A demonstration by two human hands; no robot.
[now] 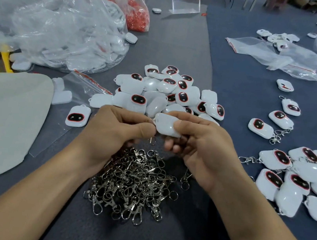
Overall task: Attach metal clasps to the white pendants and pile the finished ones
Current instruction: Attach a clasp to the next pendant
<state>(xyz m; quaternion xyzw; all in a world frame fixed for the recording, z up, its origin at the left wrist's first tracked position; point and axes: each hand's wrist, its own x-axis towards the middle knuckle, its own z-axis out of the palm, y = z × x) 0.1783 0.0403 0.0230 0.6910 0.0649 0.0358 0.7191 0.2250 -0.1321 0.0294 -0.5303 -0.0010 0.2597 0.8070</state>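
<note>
Two bare forearms reach forward, hands meeting. The right hand grips a white pendant with curled fingers; the left hand pinches the pendant's left end.

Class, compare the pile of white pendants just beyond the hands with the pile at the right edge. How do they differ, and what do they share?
The middle pile shows no clasps on its pendants; the right pile has metal clasps hooked on. The middle pile lies on the grey mat; the right pile lies on the blue cloth. Both hold white pendants with black, red-rimmed faces.
</note>
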